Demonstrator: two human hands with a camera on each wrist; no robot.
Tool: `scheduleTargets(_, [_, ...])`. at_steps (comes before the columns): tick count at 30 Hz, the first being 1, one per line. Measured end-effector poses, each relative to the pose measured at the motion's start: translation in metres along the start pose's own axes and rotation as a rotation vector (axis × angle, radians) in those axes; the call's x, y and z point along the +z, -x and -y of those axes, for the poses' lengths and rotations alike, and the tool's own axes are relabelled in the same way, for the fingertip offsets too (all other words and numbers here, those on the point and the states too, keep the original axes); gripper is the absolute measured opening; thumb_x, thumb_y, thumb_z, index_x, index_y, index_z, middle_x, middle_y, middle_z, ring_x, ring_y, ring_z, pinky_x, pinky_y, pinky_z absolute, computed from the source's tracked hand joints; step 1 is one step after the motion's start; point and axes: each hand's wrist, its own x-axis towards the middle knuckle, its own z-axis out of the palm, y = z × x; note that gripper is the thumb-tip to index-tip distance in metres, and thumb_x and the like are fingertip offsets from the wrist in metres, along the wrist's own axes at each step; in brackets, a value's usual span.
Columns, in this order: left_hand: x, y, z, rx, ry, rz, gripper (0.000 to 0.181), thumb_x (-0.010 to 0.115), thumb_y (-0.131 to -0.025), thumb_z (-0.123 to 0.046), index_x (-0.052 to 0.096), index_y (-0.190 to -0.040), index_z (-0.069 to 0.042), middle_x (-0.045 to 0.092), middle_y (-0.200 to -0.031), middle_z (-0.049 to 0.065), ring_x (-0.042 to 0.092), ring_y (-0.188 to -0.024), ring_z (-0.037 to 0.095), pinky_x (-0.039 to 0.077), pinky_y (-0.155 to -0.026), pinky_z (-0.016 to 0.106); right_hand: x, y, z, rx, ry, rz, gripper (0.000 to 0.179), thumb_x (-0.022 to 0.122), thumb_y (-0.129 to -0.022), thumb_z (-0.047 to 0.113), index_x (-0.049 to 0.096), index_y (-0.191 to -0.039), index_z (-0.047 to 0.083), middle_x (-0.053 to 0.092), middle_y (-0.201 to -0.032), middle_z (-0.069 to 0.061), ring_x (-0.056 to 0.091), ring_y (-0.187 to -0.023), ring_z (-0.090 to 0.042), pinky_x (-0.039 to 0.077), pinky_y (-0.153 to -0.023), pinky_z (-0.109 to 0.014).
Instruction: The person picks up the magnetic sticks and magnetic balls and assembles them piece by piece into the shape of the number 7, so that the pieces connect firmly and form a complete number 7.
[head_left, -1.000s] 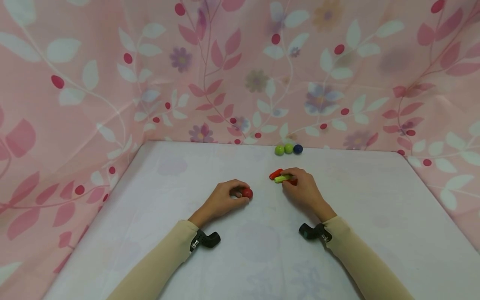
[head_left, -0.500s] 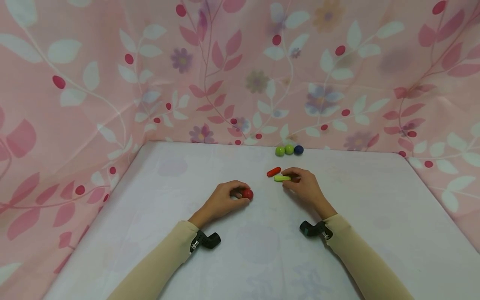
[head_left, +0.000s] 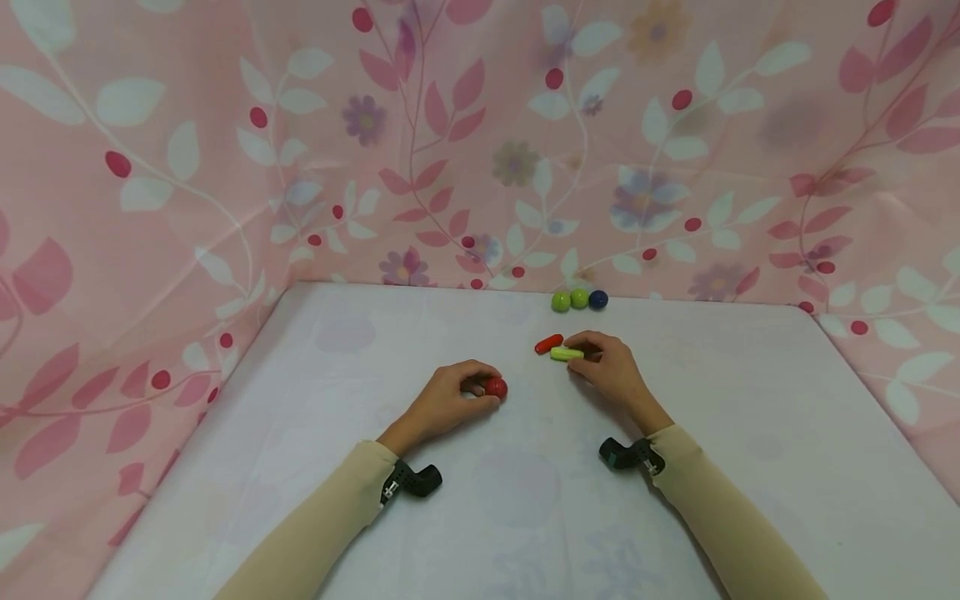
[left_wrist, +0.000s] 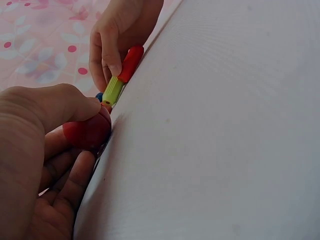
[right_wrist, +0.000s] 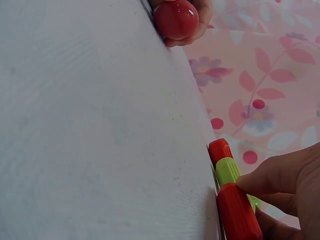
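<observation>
Head view showed both hands low on the white table (head_left: 750,400). The left hand (head_left: 448,400) curled round a red ball (head_left: 495,387), thumb over the top, the ball resting on the cloth. The right hand (head_left: 611,367) pinched a green peg (head_left: 566,353) at its end — fingers bent, thumb beneath. A red peg (head_left: 548,343) lay just beside it, and the right wrist view showed another red peg (right_wrist: 237,212) under the fingertips. Two green balls (head_left: 570,299) and a blue ball (head_left: 597,299) sat together at the far edge, against the pink floral cloth (head_left: 480,142) — well apart from either hand.
</observation>
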Motion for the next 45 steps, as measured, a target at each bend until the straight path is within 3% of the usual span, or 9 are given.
scheduleTargets(5, [0.0, 0.0, 0.001, 0.003, 0.005, 0.003, 0.033, 0.079, -0.094, -0.02, 0.071, -0.126, -0.016, 0.069, -0.116, -0.006, 0.067, -0.098, 0.011, 0.054, -0.087, 0.033, 0.0, -0.001, 0.0, 0.016, -0.022, 0.013, 0.028, 0.072, -0.096, 0.003, 0.07, -0.124, 0.005, 0.067, -0.122, -0.013, 0.061, -0.105, -0.031, 0.049, -0.095, -0.045])
scheduleTargets(16, [0.0, 0.0, 0.0, -0.004, -0.005, -0.001, 0.032, 0.079, -0.093, -0.019, 0.071, -0.124, -0.018, 0.069, -0.114, -0.008, 0.067, -0.097, 0.011, 0.054, -0.086, 0.033, -0.004, -0.003, -0.006, 0.009, -0.099, -0.05, 0.025, 0.073, -0.097, 0.004, 0.072, -0.122, 0.002, 0.069, -0.119, -0.015, 0.062, -0.109, -0.031, 0.048, -0.098, -0.043])
scheduleTargets(27, [0.0, 0.0, 0.0, -0.006, -0.002, -0.006, 0.032, 0.079, -0.093, -0.018, 0.071, -0.124, -0.018, 0.069, -0.114, -0.009, 0.067, -0.096, 0.009, 0.054, -0.087, 0.033, -0.004, -0.002, -0.012, 0.0, -0.092, -0.094, 0.026, 0.072, -0.099, 0.009, 0.072, -0.124, 0.003, 0.069, -0.121, -0.011, 0.061, -0.107, -0.027, 0.049, -0.087, -0.025])
scheduleTargets(35, [0.0, 0.0, 0.001, 0.011, -0.003, -0.005, 0.031, 0.078, -0.094, -0.02, 0.071, -0.124, -0.018, 0.069, -0.113, -0.009, 0.067, -0.096, 0.011, 0.054, -0.086, 0.033, -0.008, -0.001, -0.012, 0.043, -0.125, -0.109, 0.027, 0.072, -0.1, 0.015, 0.071, -0.125, 0.004, 0.068, -0.122, -0.012, 0.059, -0.108, -0.027, 0.047, -0.09, -0.034])
scheduleTargets(45, [-0.001, 0.0, -0.001, 0.01, -0.019, -0.015, 0.033, 0.08, -0.093, -0.017, 0.071, -0.125, -0.016, 0.069, -0.114, -0.007, 0.067, -0.096, 0.011, 0.054, -0.088, 0.034, -0.012, 0.002, -0.008, 0.014, -0.165, -0.203, 0.026, 0.07, -0.102, 0.017, 0.072, -0.124, 0.003, 0.071, -0.114, -0.011, 0.065, -0.094, -0.027, 0.052, -0.078, -0.022])
